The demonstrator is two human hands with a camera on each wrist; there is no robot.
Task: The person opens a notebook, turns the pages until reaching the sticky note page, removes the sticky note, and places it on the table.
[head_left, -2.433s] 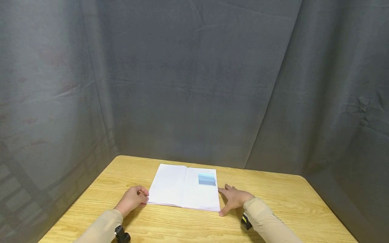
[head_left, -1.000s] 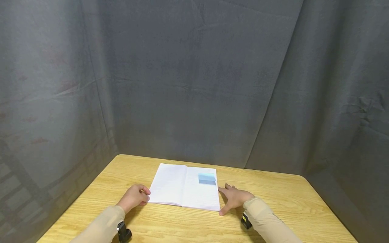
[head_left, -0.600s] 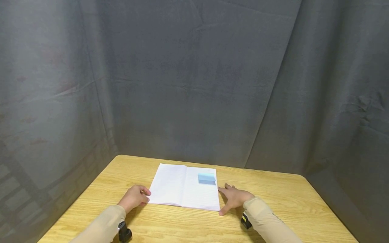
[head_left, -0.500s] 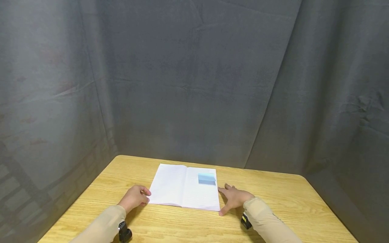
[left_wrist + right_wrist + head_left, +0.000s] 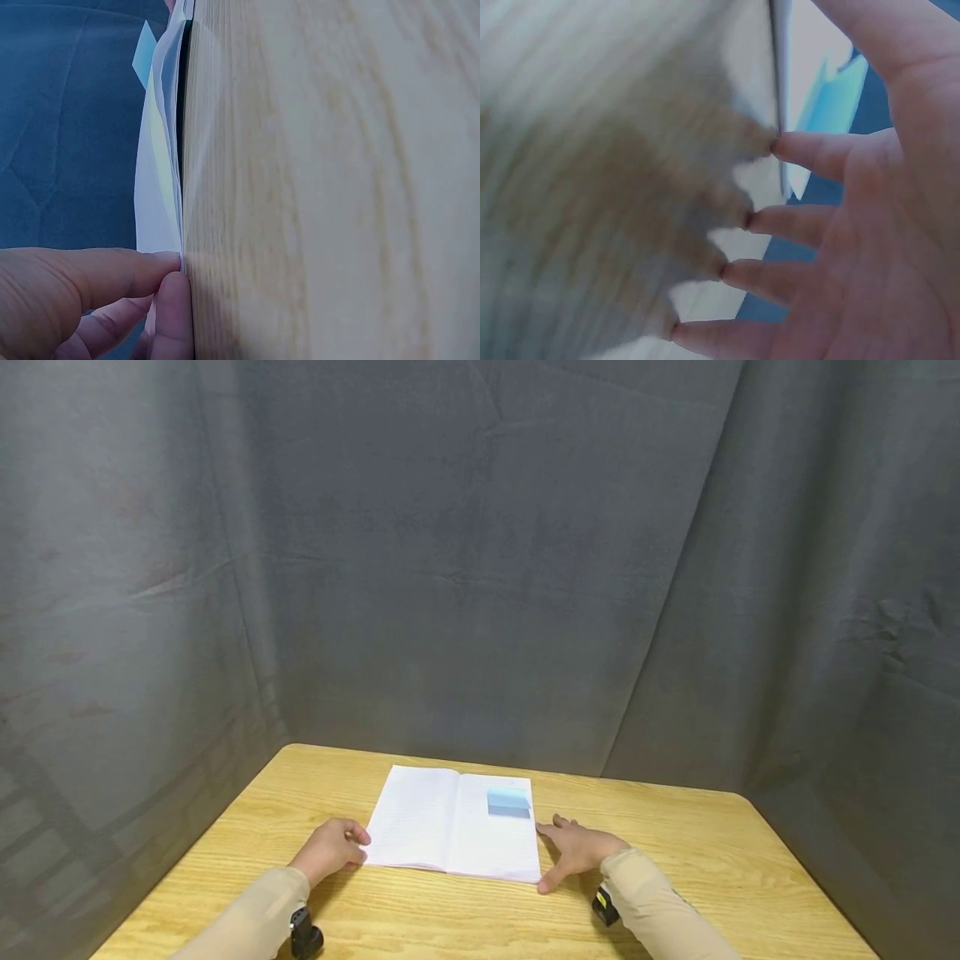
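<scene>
An open notebook with lined white pages lies flat on the wooden table. A light blue sticky note is on its right page, with one edge standing up off the paper. At the notebook's near left corner my left hand pinches the edge between thumb and finger; the left wrist view shows the thumb against the page corner. My right hand is spread beside the right edge. In the right wrist view its fingertips rest on the table, one of them touching the notebook's side.
The wooden table has rounded far corners. Grey fabric hangs behind it and along both sides. A small black device is strapped to the left wrist, another black device to the right.
</scene>
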